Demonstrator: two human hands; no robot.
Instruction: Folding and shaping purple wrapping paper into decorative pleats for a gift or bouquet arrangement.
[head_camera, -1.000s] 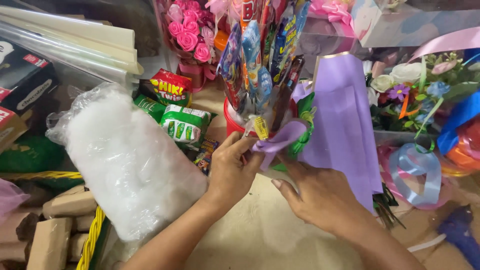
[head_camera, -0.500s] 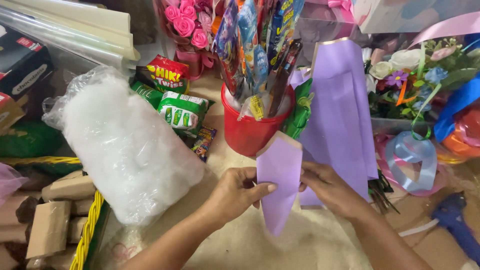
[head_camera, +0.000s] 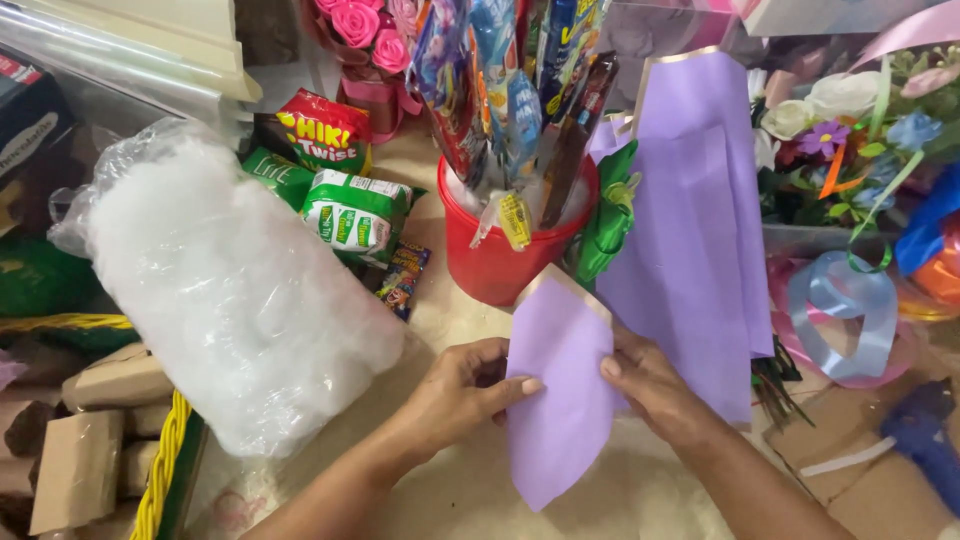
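Observation:
A folded sheet of lilac wrapping paper (head_camera: 556, 400) with a thin gold edge lies flat in front of me. My left hand (head_camera: 455, 393) pinches its left side with the thumb on top. On the opposite side my right hand (head_camera: 655, 388) presses its edge. Just behind it stands a red bucket (head_camera: 495, 262) filled with snack packets on sticks (head_camera: 500, 80). A larger lilac paper sheet (head_camera: 695, 220) leans against the bucket's right side.
A big clear bag of white stuffing (head_camera: 215, 290) lies at the left. Green and red snack packs (head_camera: 350, 210) sit behind it. Pink paper roses (head_camera: 365, 30) stand at the back. Artificial flowers (head_camera: 840, 120) and ribbon loops (head_camera: 850, 310) crowd the right. Brown wrapped blocks (head_camera: 100, 430) fill the lower left.
Both hands drew the lilac sheet away from the bucket toward me and laid it out flat; it was crumpled by the bucket a second ago.

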